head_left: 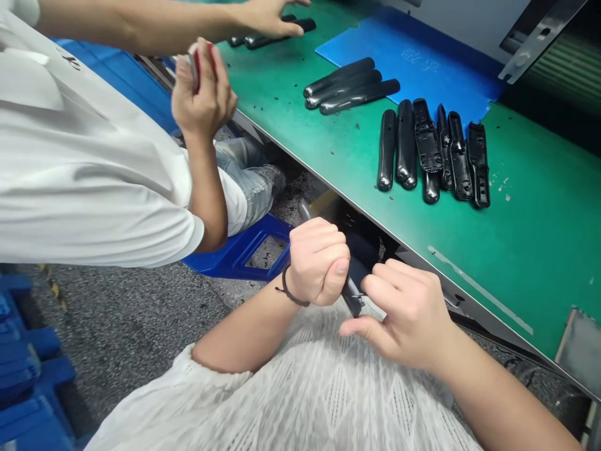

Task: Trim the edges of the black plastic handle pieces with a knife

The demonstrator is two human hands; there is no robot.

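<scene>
My left hand (319, 262), with a dark cord round its wrist, is wrapped around a long black plastic housing (351, 295). One end of the housing comes out below the fist, tilted towards my lap. Beside that end is my right hand (406, 310), its fingers curled in and its thumb stretched towards the housing. A thin sliver shows between the right fingers and the housing, too small to name. On the green table lie several black housings (406, 144) in a row, some with their ribbed inside up. A further group of black housings (350, 88) lies beyond them.
A co-worker (94, 163) in a white shirt stands at the left, one hand closed on a partly hidden red item, the other reaching over black pieces. A blue sheet (408, 53) lies on the green table (539, 263). A blue stool (235, 254) and blue crates (28, 376) stand below.
</scene>
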